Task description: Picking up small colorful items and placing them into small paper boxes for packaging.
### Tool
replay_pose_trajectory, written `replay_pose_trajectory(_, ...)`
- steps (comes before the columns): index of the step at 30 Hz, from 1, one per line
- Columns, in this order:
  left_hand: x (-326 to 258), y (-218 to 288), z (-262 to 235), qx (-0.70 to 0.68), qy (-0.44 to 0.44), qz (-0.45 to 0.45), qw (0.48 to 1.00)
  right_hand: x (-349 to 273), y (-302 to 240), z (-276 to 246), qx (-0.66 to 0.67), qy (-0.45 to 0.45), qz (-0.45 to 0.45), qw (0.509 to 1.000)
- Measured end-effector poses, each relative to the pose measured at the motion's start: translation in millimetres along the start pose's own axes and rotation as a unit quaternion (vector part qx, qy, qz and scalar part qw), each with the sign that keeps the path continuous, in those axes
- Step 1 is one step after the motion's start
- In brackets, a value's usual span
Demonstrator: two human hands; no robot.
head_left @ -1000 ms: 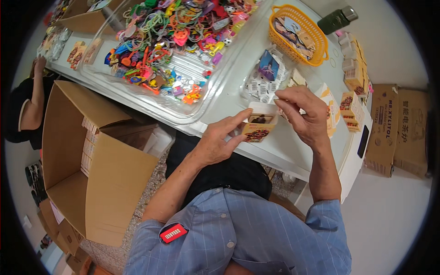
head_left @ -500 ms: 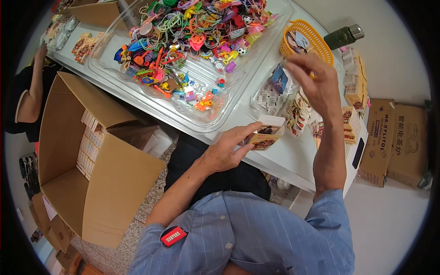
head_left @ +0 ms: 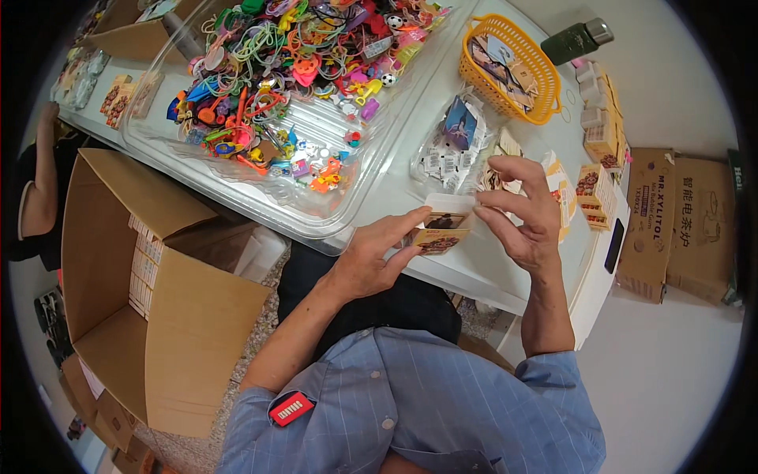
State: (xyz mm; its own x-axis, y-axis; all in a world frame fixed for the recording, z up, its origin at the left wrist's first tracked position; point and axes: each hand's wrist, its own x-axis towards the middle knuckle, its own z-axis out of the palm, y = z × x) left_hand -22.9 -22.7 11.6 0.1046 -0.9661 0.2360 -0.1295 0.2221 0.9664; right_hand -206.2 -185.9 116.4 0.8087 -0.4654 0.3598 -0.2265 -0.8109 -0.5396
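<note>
A small printed carton point(head_left: 439, 240) stands with its white top flap raised, and a dark picture shows in its opening. My left hand point(head_left: 369, 257) grips it from the left, thumb in front and fingers behind. Close to the flap's right end is my right hand point(head_left: 525, 221), thumb and a finger brought together in a pinch; anything between them is too small to make out. Just beyond lies a clear bag of small white printed packets point(head_left: 454, 158) with a blue picture card point(head_left: 460, 125) on top. Several sachets point(head_left: 505, 146) lie partly behind my right hand.
A clear tub point(head_left: 347, 207) of colourful trinkets fills the table's far left. A yellow basket point(head_left: 467, 71) of cards, a green flask point(head_left: 570, 46), small cartons point(head_left: 596, 193) and a dark phone point(head_left: 613, 246) are at right. An open cardboard box point(head_left: 205, 347) stands left; another person's arm point(head_left: 38, 189) shows.
My right hand has come down from beside the yellow basket to the carton's flap, its fingers drawing together. My left hand keeps its hold on the carton. The whole view has shifted slightly.
</note>
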Motion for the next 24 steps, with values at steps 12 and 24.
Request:
replay_pose_trajectory(12, -3, 0, 3, -0.015, 0.013, -0.017, 1.0, 12, -7, -2, -0.014, -0.207, -0.005, 0.978)
replay_pose_trajectory(24, -3, -3, 2, -0.014, 0.002, -0.016, 1.0, 35, 36, 17, -0.165, -0.147, 0.103, 0.97)
